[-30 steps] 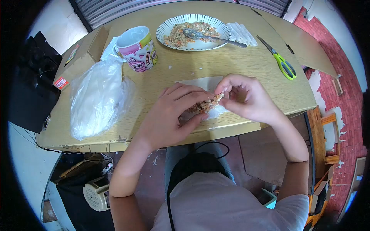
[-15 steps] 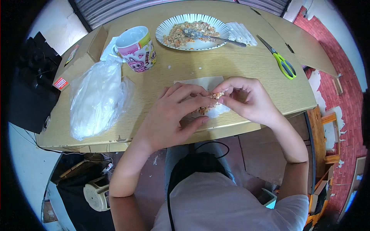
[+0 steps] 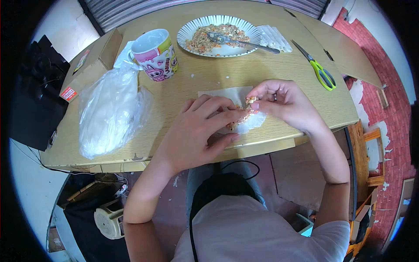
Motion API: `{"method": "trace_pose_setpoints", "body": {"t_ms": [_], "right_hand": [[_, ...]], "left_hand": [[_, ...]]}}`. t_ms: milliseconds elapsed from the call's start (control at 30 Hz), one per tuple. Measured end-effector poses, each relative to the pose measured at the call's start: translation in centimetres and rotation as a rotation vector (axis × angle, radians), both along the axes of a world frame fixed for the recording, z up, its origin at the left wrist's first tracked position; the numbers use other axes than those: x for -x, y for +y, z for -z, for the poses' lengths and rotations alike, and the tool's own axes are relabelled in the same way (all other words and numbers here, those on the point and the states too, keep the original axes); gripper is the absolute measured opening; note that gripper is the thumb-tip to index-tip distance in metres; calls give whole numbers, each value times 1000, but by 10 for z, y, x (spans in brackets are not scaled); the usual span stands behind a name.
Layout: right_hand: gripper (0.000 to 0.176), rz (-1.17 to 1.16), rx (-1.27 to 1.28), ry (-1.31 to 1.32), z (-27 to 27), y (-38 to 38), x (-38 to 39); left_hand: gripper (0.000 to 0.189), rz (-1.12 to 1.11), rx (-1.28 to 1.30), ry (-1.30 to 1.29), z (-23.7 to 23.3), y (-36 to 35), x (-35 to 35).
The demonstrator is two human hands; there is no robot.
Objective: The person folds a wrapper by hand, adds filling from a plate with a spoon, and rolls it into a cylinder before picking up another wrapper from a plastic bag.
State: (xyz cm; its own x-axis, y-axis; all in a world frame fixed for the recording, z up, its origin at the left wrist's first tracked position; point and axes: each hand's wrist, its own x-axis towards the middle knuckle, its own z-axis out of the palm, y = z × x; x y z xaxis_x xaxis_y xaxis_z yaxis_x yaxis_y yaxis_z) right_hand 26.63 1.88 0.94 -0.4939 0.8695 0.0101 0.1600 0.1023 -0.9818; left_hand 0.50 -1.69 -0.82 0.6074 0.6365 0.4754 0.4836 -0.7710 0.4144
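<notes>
A thin white wrapper sheet [image 3: 255, 124] lies near the table's front edge, with a strip of minced filling [image 3: 233, 125] in orange and white bits on it. Over its left part reaches my left hand [image 3: 198, 124]; the fingers are stretched out and apart, the fingertips at the filling, and they hide some of it. My right hand [image 3: 283, 102] is closed in a pinch on a clump of the filling [image 3: 250, 101] at the sheet's right side. Beyond, a white fluted plate [image 3: 182, 37] carries more of this filling [image 3: 200, 38] and a metal spoon [image 3: 244, 42].
Rolled white pieces in clear plastic [image 3: 274, 38] lie right of the plate. Green-handled scissors [image 3: 322, 74] rest at the right. On the left stand a cartoon mug [image 3: 159, 59], a plastic bag with white contents [image 3: 109, 113] and a cardboard box [image 3: 94, 59].
My right hand has shifted slightly up and right, with the clump in its pinch now more visible. My left hand has barely moved.
</notes>
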Motion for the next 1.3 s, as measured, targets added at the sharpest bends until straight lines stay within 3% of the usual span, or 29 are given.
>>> {"method": "trace_pose_setpoints", "body": {"t_ms": [167, 300, 367, 500, 600, 700, 833, 900, 967, 1067, 1133, 1300], "right_hand": [[19, 17, -80, -104, -11, 0, 3], [17, 95, -179, 105, -28, 31, 9], [20, 231, -458, -71, -37, 61, 19], [18, 183, -591, -208, -20, 123, 35], [14, 197, -709, -570, -8, 130, 43], [15, 270, -895, -636, -13, 125, 44], [15, 285, -860, -614, -32, 115, 38], [16, 96, -622, -317, -35, 99, 28], [16, -33, -571, -265, -41, 59, 22], [17, -118, -491, -386, -32, 11, 14], [17, -165, -665, -261, -8, -2, 13], [15, -86, -893, -250, 13, -13, 14]], "left_hand": [[44, -1, 10, 23, -2, -1, 1], [45, 4, 36, -31, 0, 1, 1], [46, 4, 52, -61, 1, 2, 1], [47, -30, 76, -68, 2, 0, 2], [46, -43, 68, -72, 1, 0, 3], [45, -41, 63, -82, 1, 0, 2], [44, -62, 40, -128, 5, 2, 6], [43, -66, 62, -160, 4, 0, 7], [42, -73, 88, -193, 3, -3, 10], [38, -105, 91, -110, 2, -5, 13], [32, -99, 131, -123, 4, -4, 13], [27, -63, 146, -162, 6, 2, 12]]}}
